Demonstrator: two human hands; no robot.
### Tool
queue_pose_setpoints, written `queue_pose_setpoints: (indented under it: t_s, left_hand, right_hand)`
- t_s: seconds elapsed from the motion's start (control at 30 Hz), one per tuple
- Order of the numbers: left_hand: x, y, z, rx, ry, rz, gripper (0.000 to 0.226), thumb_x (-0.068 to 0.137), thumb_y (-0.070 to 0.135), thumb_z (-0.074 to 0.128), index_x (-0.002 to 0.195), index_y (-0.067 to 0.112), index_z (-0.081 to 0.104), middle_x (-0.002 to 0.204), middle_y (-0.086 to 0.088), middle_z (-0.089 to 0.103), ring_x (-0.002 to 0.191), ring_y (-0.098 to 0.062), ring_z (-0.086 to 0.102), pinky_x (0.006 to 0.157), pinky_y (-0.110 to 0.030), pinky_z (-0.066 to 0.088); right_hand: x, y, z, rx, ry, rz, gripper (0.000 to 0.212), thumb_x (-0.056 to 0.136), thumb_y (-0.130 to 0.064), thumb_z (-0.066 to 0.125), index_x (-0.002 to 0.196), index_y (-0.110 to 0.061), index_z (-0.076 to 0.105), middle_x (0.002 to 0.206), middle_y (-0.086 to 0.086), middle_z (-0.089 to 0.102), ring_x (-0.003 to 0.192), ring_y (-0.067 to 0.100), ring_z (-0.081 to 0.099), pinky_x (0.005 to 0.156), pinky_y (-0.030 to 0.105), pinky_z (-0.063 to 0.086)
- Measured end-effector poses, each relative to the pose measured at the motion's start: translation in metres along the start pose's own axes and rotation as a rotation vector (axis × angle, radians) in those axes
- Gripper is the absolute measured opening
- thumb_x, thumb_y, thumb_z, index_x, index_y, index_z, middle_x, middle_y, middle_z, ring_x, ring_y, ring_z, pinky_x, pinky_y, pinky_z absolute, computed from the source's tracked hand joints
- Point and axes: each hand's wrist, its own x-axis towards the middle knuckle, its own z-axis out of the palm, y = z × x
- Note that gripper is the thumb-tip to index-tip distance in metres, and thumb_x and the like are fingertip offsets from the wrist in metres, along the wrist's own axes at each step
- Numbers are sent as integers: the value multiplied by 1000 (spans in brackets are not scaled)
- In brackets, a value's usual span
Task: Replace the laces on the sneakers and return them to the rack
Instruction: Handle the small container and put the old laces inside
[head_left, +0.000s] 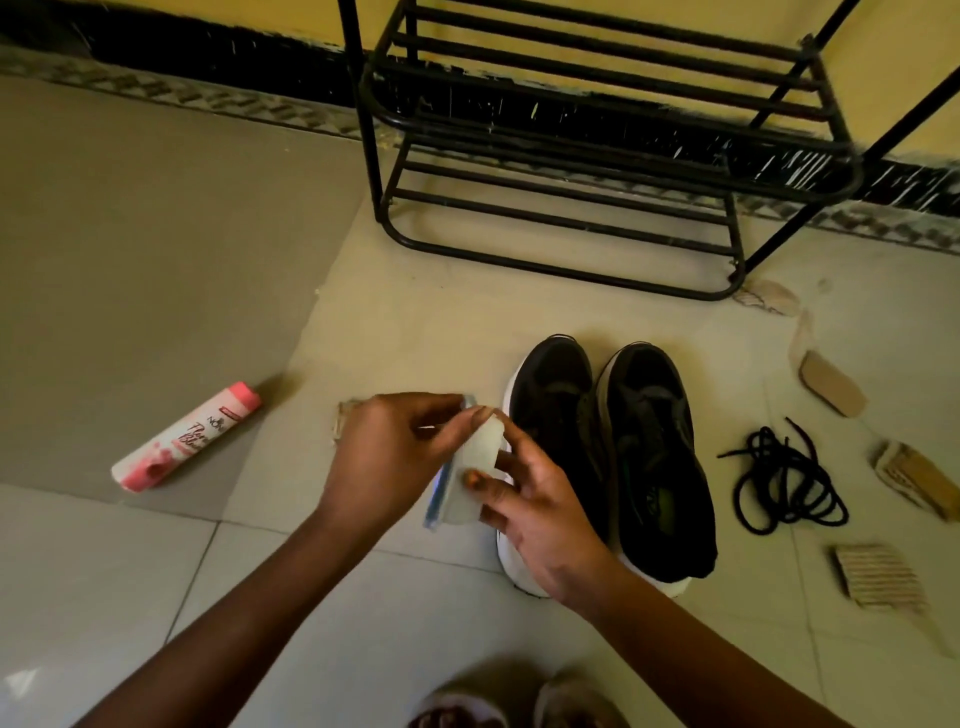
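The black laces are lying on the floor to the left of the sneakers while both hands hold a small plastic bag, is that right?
Not quite. The head view shows the black laces on the floor to the right of the sneakers, not the left. The left hand and right hand do hold the small plastic bag.

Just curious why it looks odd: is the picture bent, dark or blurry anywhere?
Head view: the wide-angle lens bows the straight bars of the shoe rack; dim yellowish light swallows detail on the black sneakers; a bright glare patch sits on the floor tile at bottom left; the held small packet looks slightly soft.
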Motion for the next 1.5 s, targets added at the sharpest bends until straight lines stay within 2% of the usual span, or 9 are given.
queue_pose_setpoints:
  t_s: [0.13, 0.43, 0.53, 0.67, 0.77, 0.9, 1.03, 1.2, 1.5]
  left_hand:
    - [3, 3, 1, 128, -65, -25, 24, 86, 34, 62, 100, 19, 74, 95, 4, 74, 70, 6, 57, 65, 1, 41]
    - [-3, 6, 2, 229, -134, -16, 29, 92, 30, 54, 76, 13, 71, 55, 6, 57, 48, -4, 48, 49, -15, 36]
    - [-7, 4, 3, 266, -102, -19, 33, 93, 27, 54, 62, 16, 58, 48, 9, 48, 44, -3, 45, 47, -14, 32]
    - [0, -5, -6, 137, -31, -159, 43, 93, 35, 47, 72, 5, 68, 62, -3, 68, 58, -15, 66, 61, -33, 53]
    - [6, -5, -12, 44, -100, -252, 33, 94, 29, 51, 79, 8, 73, 65, 6, 69, 59, -6, 66, 62, -22, 54]
    - [10, -7, -20, -163, -100, -391, 28, 94, 27, 52, 79, 14, 72, 69, 0, 73, 64, -15, 70, 69, -33, 58]
    - [17, -10, -37, -500, -102, -621, 27, 95, 21, 49, 84, 7, 68, 75, -8, 74, 67, -17, 71, 61, -23, 58]
    - [18, -17, -39, -713, -145, -694, 30, 96, 23, 45, 88, 3, 66, 77, -9, 74, 67, -17, 71, 58, -22, 57]
    - [10, -80, -33, -518, -84, -762, 22, 95, 16, 50, 87, 6, 67, 76, -6, 73, 66, -18, 70, 62, -26, 59]
  right_hand:
    - [-2, -3, 2, -106, -9, -27, 65, 71, -13, 71, 132, -21, 50, 120, 11, 60, 110, 22, 61, 81, 30, 56]
    - [-5, -8, -3, -163, -13, -60, 41, 79, 1, 67, 119, -8, 60, 113, 14, 64, 88, 13, 69, 69, 25, 55]
    - [-4, -8, -5, -185, -22, -73, 37, 78, 3, 67, 112, -12, 63, 104, 9, 65, 85, 12, 69, 66, 23, 55]
    - [-3, -8, -10, -140, -43, -53, 45, 65, -11, 71, 109, -17, 64, 101, 2, 69, 89, 16, 69, 69, 28, 56]
    - [1, -8, -11, -67, -68, 21, 48, 64, -14, 69, 111, -16, 63, 104, 5, 69, 93, 20, 68, 73, 31, 56]
    - [1, -11, -12, 107, -95, 86, 42, 63, -13, 71, 104, -14, 65, 95, 4, 71, 88, 18, 68, 76, 33, 58]
    - [2, -15, -21, 429, -164, 146, 71, 43, -24, 95, 106, -3, 70, 110, 17, 68, 99, 29, 67, 80, 44, 57]
    - [2, -20, -23, 614, -335, 229, 63, 63, -23, 86, 119, -4, 64, 123, 16, 62, 110, 31, 62, 89, 45, 53]
    - [1, -14, -29, 640, -214, 237, 80, 53, -25, 89, 126, -9, 60, 140, 19, 48, 115, 32, 57, 83, 42, 54]
